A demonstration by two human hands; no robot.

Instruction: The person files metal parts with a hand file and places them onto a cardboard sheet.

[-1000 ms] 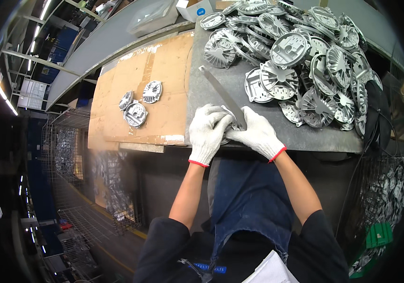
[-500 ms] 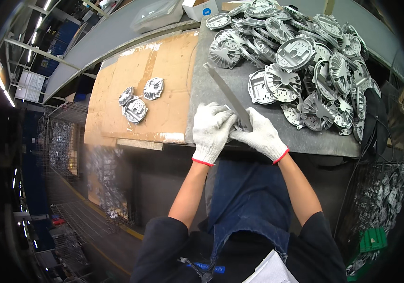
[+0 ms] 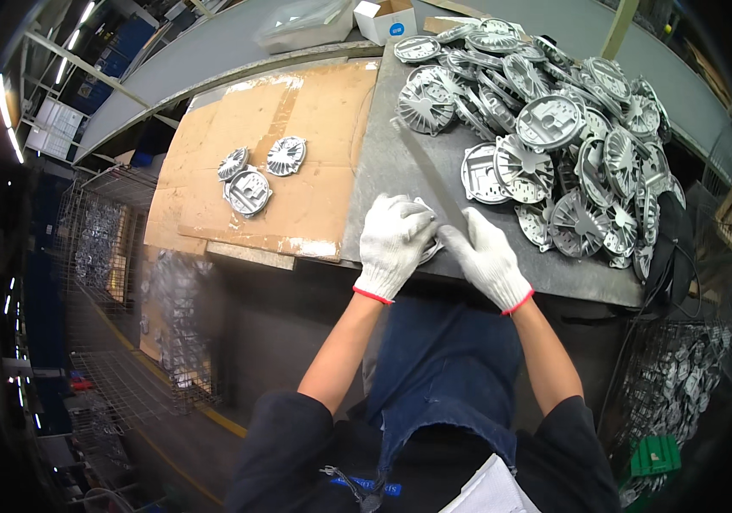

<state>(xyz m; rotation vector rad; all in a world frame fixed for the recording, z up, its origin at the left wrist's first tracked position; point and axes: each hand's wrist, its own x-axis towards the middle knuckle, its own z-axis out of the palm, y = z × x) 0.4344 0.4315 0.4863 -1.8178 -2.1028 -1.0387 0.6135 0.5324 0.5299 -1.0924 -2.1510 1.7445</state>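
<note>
Between the fingers of both hands: a grey metal disc (image 3: pixel 432 249), mostly hidden by the gloves, a thin stretch of its rim showing just above the bench's near edge.
Left hand (image 3: pixel 391 246): white knitted glove, red cuff; fingers curled and closed on the disc's left side.
Right hand (image 3: pixel 493 258): matching glove; thumb and fingers closed around the lower end of a flat metal bar (image 3: pixel 431 175), thumb tip near the disc. Whether the bar touches the disc, I cannot tell.
Bar's far end: beyond the left fingers, slanting away and leftward over the grey bench top (image 3: pixel 378 175).
Heap of castings (image 3: pixel 551 122): beyond and right of the right fingers, ribbed and recessed round faces overlapping at many angles.
Cardboard sheet (image 3: pixel 297 209): left of the left fingers, bearing three small castings (image 3: pixel 249 192) grouped together, well apart from the glove.
White box (image 3: pixel 385 21): far past the fingertips, beside a translucent tub (image 3: pixel 306 26).
Green crate (image 3: pixel 655 456): low, rightward and nearer the body than the right fingers.
</note>
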